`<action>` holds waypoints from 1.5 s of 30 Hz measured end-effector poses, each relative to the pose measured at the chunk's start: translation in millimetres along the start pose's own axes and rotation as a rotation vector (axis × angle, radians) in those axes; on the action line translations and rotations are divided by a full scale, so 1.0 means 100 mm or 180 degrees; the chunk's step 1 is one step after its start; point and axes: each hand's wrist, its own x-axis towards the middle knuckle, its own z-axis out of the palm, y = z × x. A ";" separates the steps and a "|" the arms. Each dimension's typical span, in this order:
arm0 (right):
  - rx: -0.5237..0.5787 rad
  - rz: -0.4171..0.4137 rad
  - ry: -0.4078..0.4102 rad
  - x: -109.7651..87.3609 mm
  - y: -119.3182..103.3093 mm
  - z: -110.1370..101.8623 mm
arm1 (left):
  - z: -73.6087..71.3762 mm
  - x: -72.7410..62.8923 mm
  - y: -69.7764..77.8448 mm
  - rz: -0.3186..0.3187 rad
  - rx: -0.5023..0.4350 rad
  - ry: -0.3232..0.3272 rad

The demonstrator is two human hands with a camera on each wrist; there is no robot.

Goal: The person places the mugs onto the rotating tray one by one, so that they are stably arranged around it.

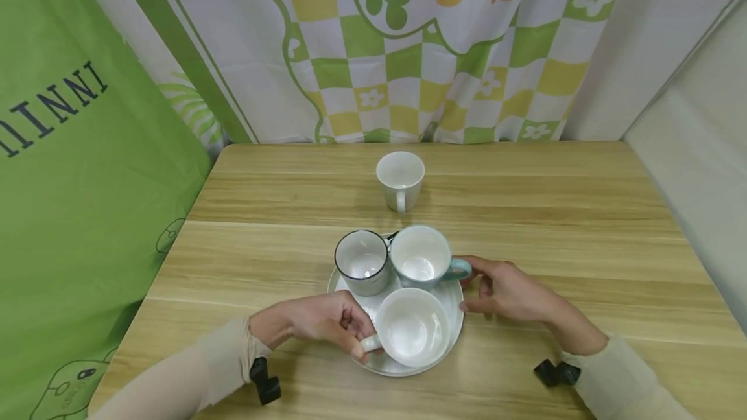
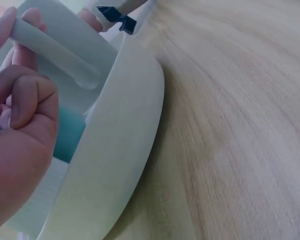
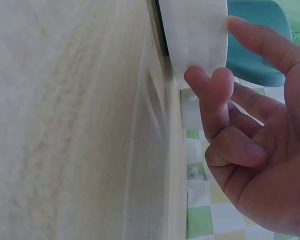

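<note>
My left hand (image 1: 332, 326) pinches the handle (image 2: 55, 50) of a wide white cup (image 1: 413, 328) over the front of a round white plate (image 1: 344, 285). Its other fingers are curled in beside the handle. On the same plate stand a white mug with a dark rim (image 1: 363, 264), at the left, and a white-lined mug with a light blue handle (image 1: 421, 255), at the back right. Fingertips of my right hand (image 1: 513, 290) touch the plate's right side, spread apart, with the thumb at the rim. The index finger is partly hidden behind the blue handle.
Behind the plate, a white tapered mug (image 1: 401, 180) stands on the wooden table (image 1: 554, 212), its handle towards me. A checked curtain (image 1: 403, 70) hangs at the table's back edge, and a green cloth (image 1: 87, 180) hangs along the left.
</note>
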 end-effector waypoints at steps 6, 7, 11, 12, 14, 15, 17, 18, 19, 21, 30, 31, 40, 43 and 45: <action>0.0002 0.0014 -0.0015 0.00 0.01 0.01 | 0.04 0.06 0.00 -0.0067 0.0022 0.0085; 0.0002 0.0013 -0.0010 0.00 0.01 0.01 | 0.05 0.07 0.00 -0.0053 0.0036 0.0099; -0.0009 -0.0012 0.0012 0.00 0.01 0.01 | 0.07 0.12 -0.02 0.0002 0.0038 0.0157; -0.0014 -0.0022 0.0020 0.00 0.01 0.01 | 0.07 0.13 -0.02 0.0016 0.0036 0.0165; -0.0013 -0.0025 0.0025 0.00 0.01 0.01 | 0.08 0.15 -0.04 0.0024 0.0077 0.0176; -0.0017 -0.0018 0.0026 0.00 0.01 0.01 | 0.08 0.16 -0.05 0.0025 0.0102 0.0176; -0.0024 -0.0012 0.0034 0.00 0.01 0.01 | 0.09 0.19 -0.06 0.0005 0.0115 0.0177; -0.0033 -0.0011 0.0037 0.00 0.01 0.01 | 0.09 0.20 -0.07 -0.0009 0.0115 0.0174; -0.0035 -0.0011 0.0036 0.00 0.01 0.01 | 0.10 0.21 -0.07 -0.0008 0.0123 0.0172; -0.0041 -0.0014 0.0036 0.00 0.01 0.01 | 0.10 0.23 -0.08 -0.0036 0.0118 0.0186; -0.0028 -0.0074 0.0031 -0.01 0.03 0.01 | 0.09 0.27 -0.07 -0.0064 0.0105 0.0209; -0.0032 -0.0073 0.0033 -0.01 0.03 0.01 | 0.09 0.27 -0.07 -0.0091 0.0117 0.0205; -0.0030 -0.0053 0.0013 0.00 0.04 0.00 | 0.05 0.27 0.02 -0.0156 0.0246 0.0083; -0.0040 -0.0039 0.0016 0.00 0.04 0.01 | 0.04 0.27 0.05 -0.0149 0.0266 0.0050; -0.0058 -0.0035 0.0028 0.00 0.05 0.01 | 0.04 0.27 0.05 -0.0157 0.0264 0.0040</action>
